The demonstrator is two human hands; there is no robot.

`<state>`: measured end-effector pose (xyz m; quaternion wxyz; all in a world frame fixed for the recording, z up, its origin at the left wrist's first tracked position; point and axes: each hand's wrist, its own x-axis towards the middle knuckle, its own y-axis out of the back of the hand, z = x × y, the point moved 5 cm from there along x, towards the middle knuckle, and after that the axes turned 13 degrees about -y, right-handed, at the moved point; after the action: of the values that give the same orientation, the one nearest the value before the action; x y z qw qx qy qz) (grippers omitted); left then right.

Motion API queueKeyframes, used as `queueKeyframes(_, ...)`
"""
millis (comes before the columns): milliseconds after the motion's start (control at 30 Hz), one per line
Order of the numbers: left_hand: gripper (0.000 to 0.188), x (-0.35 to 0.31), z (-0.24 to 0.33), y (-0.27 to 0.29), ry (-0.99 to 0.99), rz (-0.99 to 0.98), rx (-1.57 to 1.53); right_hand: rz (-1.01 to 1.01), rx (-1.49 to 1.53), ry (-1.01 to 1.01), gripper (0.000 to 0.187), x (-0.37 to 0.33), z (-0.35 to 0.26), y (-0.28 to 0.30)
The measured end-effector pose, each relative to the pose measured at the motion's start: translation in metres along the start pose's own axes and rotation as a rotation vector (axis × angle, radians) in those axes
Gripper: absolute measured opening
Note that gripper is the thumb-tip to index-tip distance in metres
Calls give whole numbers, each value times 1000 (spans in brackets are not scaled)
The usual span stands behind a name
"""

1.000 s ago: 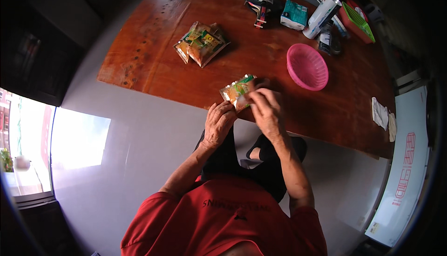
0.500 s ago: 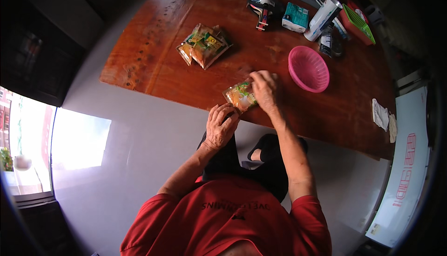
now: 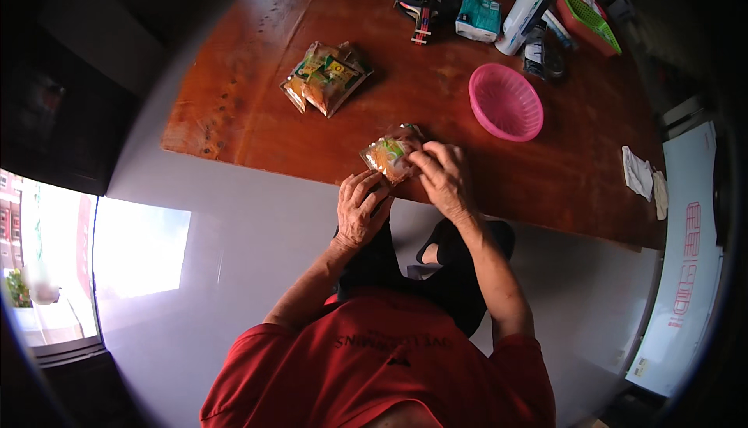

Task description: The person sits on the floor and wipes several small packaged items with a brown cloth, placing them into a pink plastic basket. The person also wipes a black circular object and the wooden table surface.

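Note:
A clear food packet [image 3: 387, 150] with orange contents and a green-and-white print lies at the near edge of the wooden table. My left hand [image 3: 361, 208] has its fingers curled over the packet's near left corner, gripping it at the table edge. On the packet's right side, my right hand [image 3: 446, 181] is closed, thumb and fingertips pinching the plastic. Its fingers partly cover that side. Farther back to the left, several similar packets [image 3: 326, 81] are piled on one another.
A pink plastic basket [image 3: 506, 102] stands right of my hands. Behind it are a teal-and-white pack [image 3: 478, 17], a white cylinder [image 3: 527, 15], a green basket [image 3: 590, 23] and a black device [image 3: 421, 3]. White cloths [image 3: 637, 172] lie at the table's right edge.
My right hand has come down from the packet's far right part to its right side, uncovering the packet's far end. My left hand stays at the near corner. The whole view has shifted slightly.

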<state>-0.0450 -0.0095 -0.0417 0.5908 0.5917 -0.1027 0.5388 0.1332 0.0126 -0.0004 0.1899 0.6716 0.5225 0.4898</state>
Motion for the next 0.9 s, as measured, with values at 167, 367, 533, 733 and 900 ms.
queueKeyframes(167,38,2,3,-4,-12,2,-16,-31,506,-530,23,16,69,-7)
queueKeyframes(367,44,1,4,-4,-45,-9,22,-4,91,107,29,32,-42,-3)
queueKeyframes(533,48,-1,2,-3,-92,-80,59,-43,-13,91,15,49,-37,-33)
queueKeyframes(733,55,3,-1,-10,78,-113,-2,91,17,-138,23,41,36,-28)
queueKeyframes(900,56,4,-1,-5,-60,-83,11,75,383,-449,26,4,84,-34)
